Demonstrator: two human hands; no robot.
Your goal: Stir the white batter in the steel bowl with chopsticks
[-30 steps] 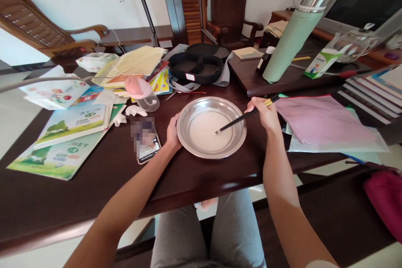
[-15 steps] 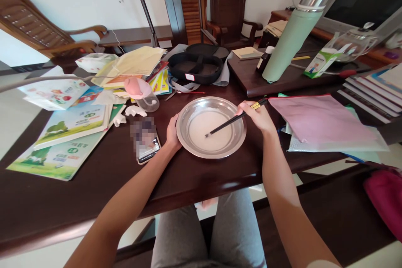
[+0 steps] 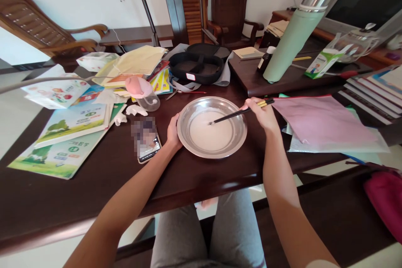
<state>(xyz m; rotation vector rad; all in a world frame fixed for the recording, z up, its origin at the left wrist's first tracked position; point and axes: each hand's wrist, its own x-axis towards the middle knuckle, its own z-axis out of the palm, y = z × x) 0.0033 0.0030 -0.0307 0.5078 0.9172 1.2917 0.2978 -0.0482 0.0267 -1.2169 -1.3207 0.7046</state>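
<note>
A shallow metal bowl (image 3: 191,109) with a white liquid in it sits on the dark wooden table (image 3: 109,176) in front of me. My left hand (image 3: 172,132) is curled against the bowl's left rim and grips it. My right hand (image 3: 262,113) is closed on a pair of black chopsticks (image 3: 234,114) with yellow ends. Their tips dip into the white liquid near the middle of the bowl.
A phone (image 3: 147,142) lies just left of the bowl, beyond it a pink-lidded cup (image 3: 143,92) and children's books (image 3: 67,134). A black case (image 3: 196,67) stands behind the bowl. A green thermos (image 3: 295,33) and pink folder (image 3: 320,119) are to the right.
My right hand has moved the chopsticks around in the bowl: the tips swung from right of centre to the left, then up toward the far middle. My left hand has stayed on the rim.
</note>
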